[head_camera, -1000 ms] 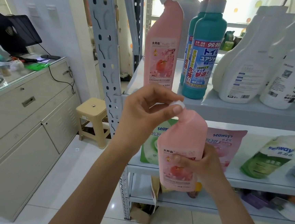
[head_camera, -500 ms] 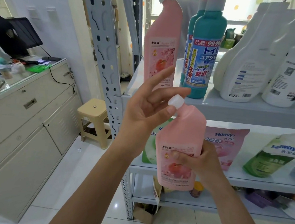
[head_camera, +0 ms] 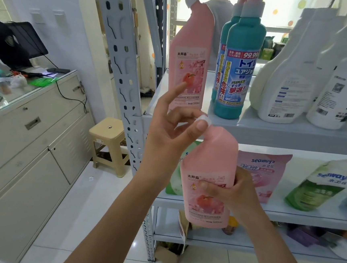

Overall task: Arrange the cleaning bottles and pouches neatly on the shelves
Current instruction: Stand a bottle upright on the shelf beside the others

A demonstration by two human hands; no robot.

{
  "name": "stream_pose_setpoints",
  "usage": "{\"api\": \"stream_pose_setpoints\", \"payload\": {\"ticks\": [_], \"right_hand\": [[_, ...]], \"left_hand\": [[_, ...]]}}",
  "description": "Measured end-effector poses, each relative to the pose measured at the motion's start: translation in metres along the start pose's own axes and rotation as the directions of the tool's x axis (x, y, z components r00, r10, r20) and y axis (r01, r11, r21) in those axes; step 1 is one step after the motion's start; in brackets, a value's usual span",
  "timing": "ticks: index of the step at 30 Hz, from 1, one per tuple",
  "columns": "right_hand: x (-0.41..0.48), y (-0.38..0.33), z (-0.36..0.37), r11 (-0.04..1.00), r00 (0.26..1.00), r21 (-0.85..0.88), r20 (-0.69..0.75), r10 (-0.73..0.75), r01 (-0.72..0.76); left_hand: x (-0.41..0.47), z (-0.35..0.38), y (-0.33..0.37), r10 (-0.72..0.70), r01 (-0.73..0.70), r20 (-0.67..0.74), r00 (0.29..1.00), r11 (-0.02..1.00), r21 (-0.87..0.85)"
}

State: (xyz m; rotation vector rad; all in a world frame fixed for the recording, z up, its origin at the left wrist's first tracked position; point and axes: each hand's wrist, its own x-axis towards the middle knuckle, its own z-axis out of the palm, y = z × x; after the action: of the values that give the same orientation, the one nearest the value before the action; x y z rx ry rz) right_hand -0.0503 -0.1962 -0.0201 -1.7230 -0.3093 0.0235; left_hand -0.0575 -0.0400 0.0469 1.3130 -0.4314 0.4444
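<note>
The pink plastic cleaning bottle (head_camera: 209,166) with a bent neck is held roughly upright in the air before the grey metal shelving unit (head_camera: 119,63), level with its middle shelf. Just behind it lie a pink soft pouch (head_camera: 263,170) and a green-and-white pouch (head_camera: 314,185). On the shelf above stand a matching pink bottle (head_camera: 187,65), two teal bottles (head_camera: 238,74) (one behind the other) and white plastic bottles (head_camera: 281,82). The right hand (head_camera: 236,191) grips the held bottle's body from the right. The left hand (head_camera: 168,131) pinches its white cap (head_camera: 204,119), forefinger pointing up.
</note>
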Motion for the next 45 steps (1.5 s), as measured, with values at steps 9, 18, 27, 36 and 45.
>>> {"api": "stream_pose_setpoints", "payload": {"ticks": [9,18,27,36,45], "right_hand": [[0.001,0.001,-0.003,0.998,1.000,0.063,0.001,-0.004,0.004],[-0.002,-0.004,-0.003,0.995,1.000,0.097,0.005,-0.022,0.021],[-0.003,-0.010,-0.002,0.994,0.999,0.107,0.040,-0.034,0.030],[-0.004,-0.015,-0.001,0.990,0.998,0.134,0.047,-0.047,0.040],[-0.004,-0.015,0.001,0.988,0.997,0.149,0.053,-0.059,0.051]], "left_hand": [[0.005,0.002,0.001,0.048,-0.053,0.059,0.997,0.995,0.086],[0.007,0.002,0.001,0.031,-0.035,0.067,0.997,0.998,0.055],[0.008,-0.002,0.005,0.023,-0.034,0.177,0.984,0.998,0.061],[0.007,-0.005,0.006,0.027,-0.034,0.172,0.985,0.999,0.036],[0.009,-0.011,0.003,0.045,-0.051,0.240,0.970,0.999,0.017]]}}
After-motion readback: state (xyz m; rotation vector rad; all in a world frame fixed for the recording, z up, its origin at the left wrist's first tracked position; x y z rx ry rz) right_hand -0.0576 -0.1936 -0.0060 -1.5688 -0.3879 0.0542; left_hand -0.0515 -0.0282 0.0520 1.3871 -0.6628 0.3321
